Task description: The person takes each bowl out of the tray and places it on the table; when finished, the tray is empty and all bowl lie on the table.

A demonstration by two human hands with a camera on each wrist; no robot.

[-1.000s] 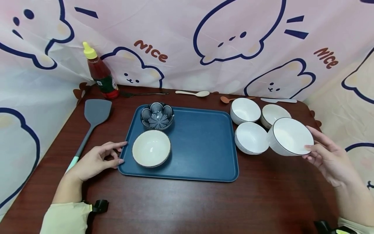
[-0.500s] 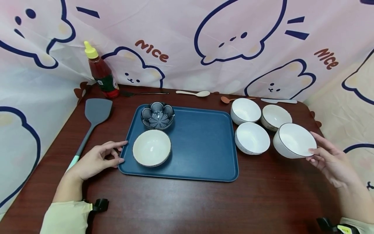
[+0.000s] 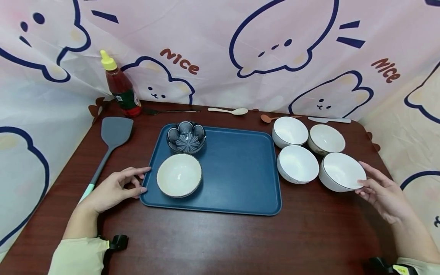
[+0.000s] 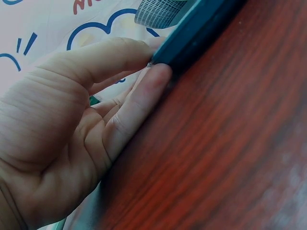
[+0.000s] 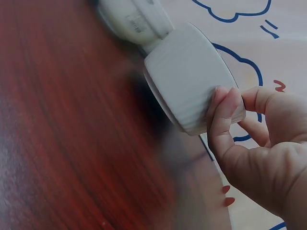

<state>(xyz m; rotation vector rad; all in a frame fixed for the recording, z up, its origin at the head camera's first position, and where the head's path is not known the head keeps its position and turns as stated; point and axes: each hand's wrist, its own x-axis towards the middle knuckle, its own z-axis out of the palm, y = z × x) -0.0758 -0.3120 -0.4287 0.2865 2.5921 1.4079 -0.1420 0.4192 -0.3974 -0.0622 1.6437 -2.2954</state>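
At the right of the head view, my right hand (image 3: 385,193) grips a white bowl (image 3: 343,170) by its right side, thumb over the rim and fingers against the outer wall. The right wrist view shows the outside of this bowl (image 5: 189,79) with fingertips pressed to it. It sits low at the table, right beside another white bowl (image 3: 297,164). My left hand (image 3: 115,190) holds the left edge of a blue tray (image 3: 237,172), thumb and fingertips at its rim. On the tray are a cream bowl (image 3: 179,175) and a dark petal-shaped bowl (image 3: 187,137).
Two more bowls, one white (image 3: 290,131) and one cream (image 3: 326,139), stand behind. A grey spatula (image 3: 116,131) and a sauce bottle (image 3: 123,91) are at left. Along the back lie a dark fork (image 3: 172,111), white spoon (image 3: 237,111), brown spoon (image 3: 266,118) and pale knife (image 3: 330,120).
My right hand has lowered the white bowl toward the front of the table, then shifted it slightly left, close to its neighbour. The left hand keeps its place on the tray.
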